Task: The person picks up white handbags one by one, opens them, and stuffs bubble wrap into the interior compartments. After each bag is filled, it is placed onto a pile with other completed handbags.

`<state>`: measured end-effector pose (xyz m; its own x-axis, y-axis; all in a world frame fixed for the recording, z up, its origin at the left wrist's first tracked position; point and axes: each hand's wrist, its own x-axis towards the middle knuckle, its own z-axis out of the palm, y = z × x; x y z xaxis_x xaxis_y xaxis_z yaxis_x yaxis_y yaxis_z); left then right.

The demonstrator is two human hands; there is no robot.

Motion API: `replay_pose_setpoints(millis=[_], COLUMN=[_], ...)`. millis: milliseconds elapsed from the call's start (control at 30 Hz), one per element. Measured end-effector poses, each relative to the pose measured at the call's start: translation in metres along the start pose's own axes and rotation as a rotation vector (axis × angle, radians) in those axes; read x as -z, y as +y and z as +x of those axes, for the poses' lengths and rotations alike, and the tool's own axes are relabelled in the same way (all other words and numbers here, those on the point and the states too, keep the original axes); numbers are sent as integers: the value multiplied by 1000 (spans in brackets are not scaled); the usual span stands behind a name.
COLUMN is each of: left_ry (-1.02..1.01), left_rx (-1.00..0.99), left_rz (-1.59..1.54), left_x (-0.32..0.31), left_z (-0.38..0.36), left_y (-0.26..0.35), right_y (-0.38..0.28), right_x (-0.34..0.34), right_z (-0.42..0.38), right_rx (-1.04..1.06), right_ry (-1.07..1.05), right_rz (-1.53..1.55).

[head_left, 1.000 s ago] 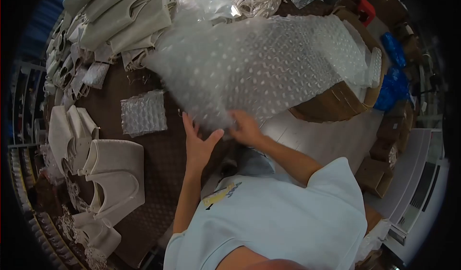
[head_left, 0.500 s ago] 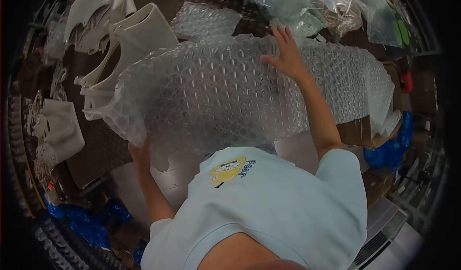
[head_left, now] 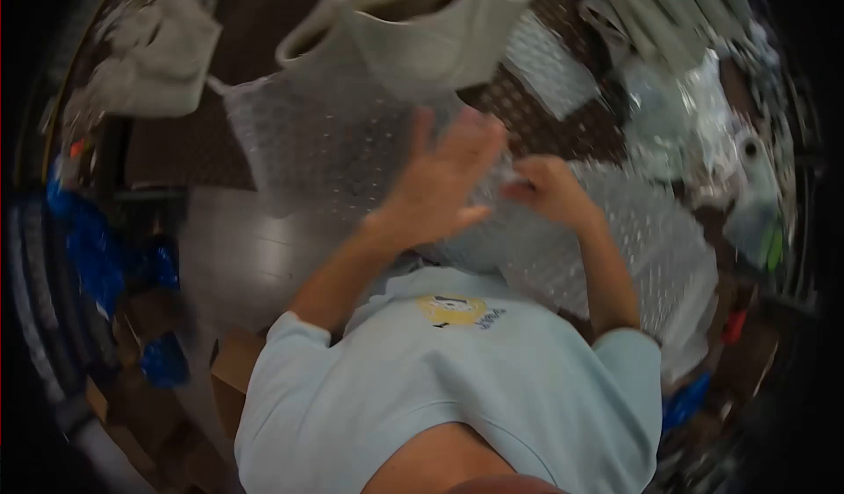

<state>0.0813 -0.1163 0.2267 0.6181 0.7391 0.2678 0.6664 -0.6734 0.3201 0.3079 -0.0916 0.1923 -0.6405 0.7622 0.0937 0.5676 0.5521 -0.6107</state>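
Observation:
A wide sheet of clear bubble wrap [head_left: 312,147] lies over the front of the brown work surface and spreads to both sides of my hands. My left hand [head_left: 444,177] is over the middle of the sheet, its fingers spread and smeared by motion. Close beside it, my right hand [head_left: 552,191] has its fingers curled in on the bubble wrap, whose right part drapes down toward my body. Cream-coloured bags or pouches [head_left: 422,32] with open tops stand just behind the sheet.
A smaller piece of bubble wrap [head_left: 551,63] lies on the brown surface [head_left: 189,147]. Clear plastic bags [head_left: 694,116] are piled at the right. More cream fabric pieces [head_left: 163,50] lie at the left. Blue plastic [head_left: 92,248] and a cardboard box [head_left: 236,366] are lower left.
My left hand has left the sheet's left edge and moved to the middle. My right hand has curled its fingers. The view has turned, and the bubble wrap has shifted and bunched.

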Motion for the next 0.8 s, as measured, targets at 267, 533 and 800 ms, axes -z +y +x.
replay_pose_setpoints(millis=[267, 533, 800], left_ry=[-168, 87, 447], left_rx=[38, 1087, 1348], left_rz=[-211, 51, 191], left_x=[-64, -66, 66], left_z=[18, -53, -240], left_y=[-5, -115, -137], right_y=[14, -39, 77], right_x=[-18, -15, 123], right_z=[-17, -17, -39], right_rx=[-302, 53, -419], right_ry=[-11, -501, 547], right_rz=[256, 797, 126])
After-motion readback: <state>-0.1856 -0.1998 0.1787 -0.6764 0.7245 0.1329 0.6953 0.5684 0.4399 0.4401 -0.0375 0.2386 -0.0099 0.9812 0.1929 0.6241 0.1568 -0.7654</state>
